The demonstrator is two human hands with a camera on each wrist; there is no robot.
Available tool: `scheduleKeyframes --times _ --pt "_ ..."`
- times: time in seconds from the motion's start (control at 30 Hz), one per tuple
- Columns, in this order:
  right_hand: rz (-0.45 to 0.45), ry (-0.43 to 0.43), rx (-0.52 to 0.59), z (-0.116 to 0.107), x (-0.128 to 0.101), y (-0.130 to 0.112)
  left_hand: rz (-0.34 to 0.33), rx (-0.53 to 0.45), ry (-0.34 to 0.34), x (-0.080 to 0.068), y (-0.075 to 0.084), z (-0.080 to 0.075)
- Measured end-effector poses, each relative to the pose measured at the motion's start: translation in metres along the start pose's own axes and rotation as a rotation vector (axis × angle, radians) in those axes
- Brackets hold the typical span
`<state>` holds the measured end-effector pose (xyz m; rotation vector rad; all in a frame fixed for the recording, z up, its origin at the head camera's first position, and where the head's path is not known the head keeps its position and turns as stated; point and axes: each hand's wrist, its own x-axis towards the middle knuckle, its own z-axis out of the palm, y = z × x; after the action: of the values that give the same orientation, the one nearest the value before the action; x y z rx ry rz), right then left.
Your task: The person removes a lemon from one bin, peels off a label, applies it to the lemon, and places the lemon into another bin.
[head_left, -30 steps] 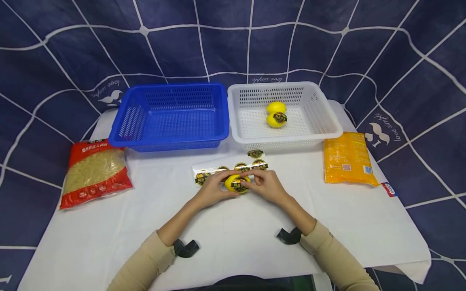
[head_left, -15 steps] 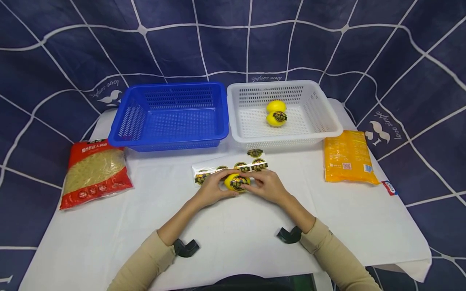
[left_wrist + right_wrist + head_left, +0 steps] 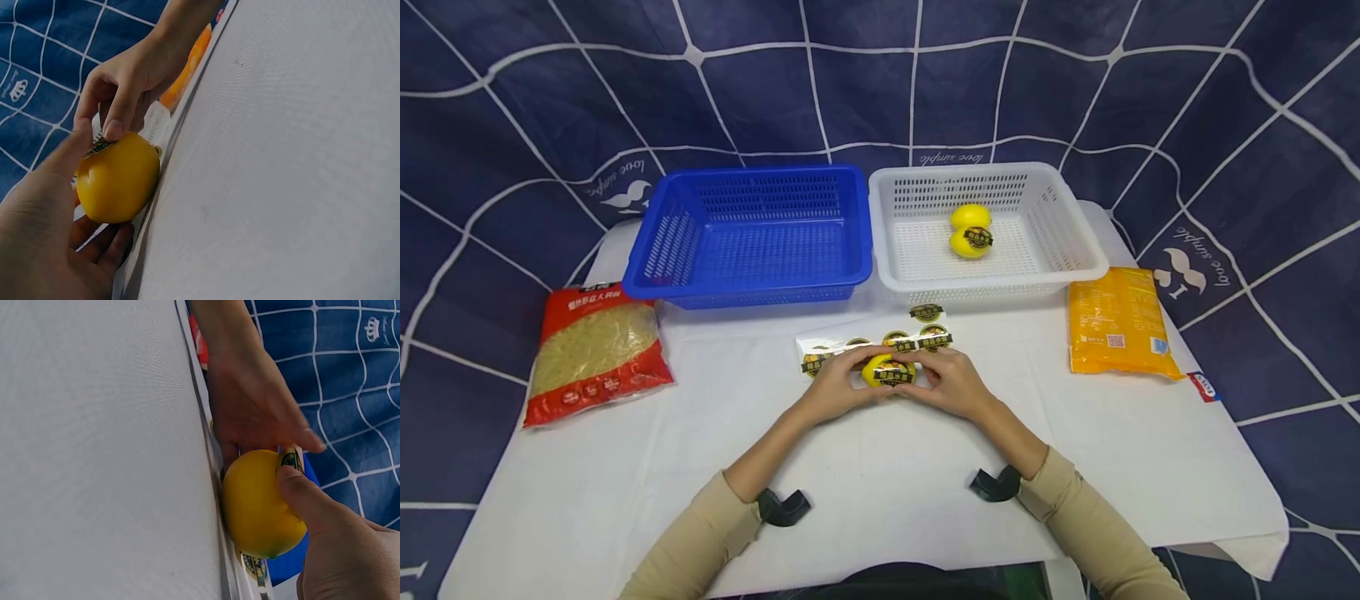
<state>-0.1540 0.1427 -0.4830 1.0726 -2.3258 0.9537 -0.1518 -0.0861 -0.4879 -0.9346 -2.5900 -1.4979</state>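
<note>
A yellow lemon (image 3: 872, 372) with a black-and-gold label (image 3: 893, 373) sits low over the white table, between both hands. The left hand (image 3: 833, 390) grips its left end, fingers on the far side and thumb along the near side. From the right, the right hand (image 3: 951, 383) pinches the lemon, its thumb (image 3: 303, 490) at the label's edge. In the left wrist view, the right thumb (image 3: 114, 128) presses beside the dark label. Just behind the hands lies a sheet of matching labels (image 3: 820, 340), partly hidden by the fingers.
A blue basket (image 3: 752, 294) stands at the back left. Beside it a white basket (image 3: 992, 286) holds a plain lemon (image 3: 970, 216) and a labelled lemon (image 3: 962, 243). A red pasta bag (image 3: 598, 354) lies left, an orange packet (image 3: 1120, 327) right.
The right thumb has slid from the label's face down to the near side of the lemon, so more of the label shows. The two thumbs now lie closer together.
</note>
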Motion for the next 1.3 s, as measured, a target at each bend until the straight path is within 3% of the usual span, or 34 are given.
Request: scheduleKeyframes --times 0.2,0.53,0.73,0.83,1.0,1.07,1.2,1.3 --pt "0.000 -0.015 0.025 0.000 0.001 0.000 -0.061 -0.063 0.017 0.001 0.004 0.001" --pt "0.021 -0.027 0.059 -0.002 0.001 -0.001 -0.049 -0.181 0.019 0.003 0.004 0.002" --pt "-0.012 -0.001 0.027 -0.001 0.000 0.001 -0.086 -0.181 0.050 0.000 0.004 0.003" --pt "-0.034 0.032 0.018 0.000 0.000 0.003 -0.082 -0.189 0.062 -0.001 0.012 0.001" --pt "-0.027 0.071 0.036 0.001 -0.001 0.004 0.007 -0.252 0.125 -0.001 0.024 -0.004" --pt "-0.015 0.074 0.041 0.001 -0.002 0.005 0.067 -0.256 0.160 0.000 0.019 -0.002" --pt "-0.002 0.070 0.034 0.001 -0.002 0.006 0.177 -0.135 0.219 0.001 0.004 0.004" --pt "0.009 0.065 0.029 0.001 -0.003 0.006 0.211 -0.042 0.245 0.001 -0.002 0.006"
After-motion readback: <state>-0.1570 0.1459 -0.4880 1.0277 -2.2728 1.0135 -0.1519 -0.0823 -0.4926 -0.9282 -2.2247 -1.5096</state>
